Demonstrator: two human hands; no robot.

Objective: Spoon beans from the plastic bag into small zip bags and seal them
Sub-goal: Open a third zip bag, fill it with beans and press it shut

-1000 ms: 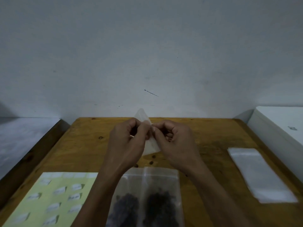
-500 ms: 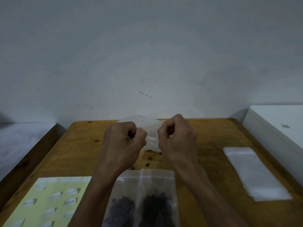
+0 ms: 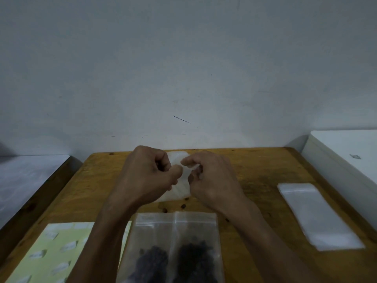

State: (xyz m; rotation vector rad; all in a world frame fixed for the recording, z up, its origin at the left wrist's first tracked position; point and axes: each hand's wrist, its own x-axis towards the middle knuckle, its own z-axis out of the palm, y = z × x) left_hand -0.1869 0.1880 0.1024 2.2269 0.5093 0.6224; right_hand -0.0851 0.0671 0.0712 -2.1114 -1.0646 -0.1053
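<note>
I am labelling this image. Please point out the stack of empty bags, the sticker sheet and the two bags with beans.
stack of empty bags [image 3: 318, 216], head view, middle of the top bag.
sticker sheet [image 3: 59, 250], head view, its yellow backing.
two bags with beans [image 3: 175, 237], head view, clear plastic above the beans.

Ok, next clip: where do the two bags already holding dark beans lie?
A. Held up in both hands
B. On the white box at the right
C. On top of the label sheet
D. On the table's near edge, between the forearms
D: the two filled bags lie side by side on the wooden table between the forearms, while the left hand and right hand pinch an empty small bag farther back.
</note>
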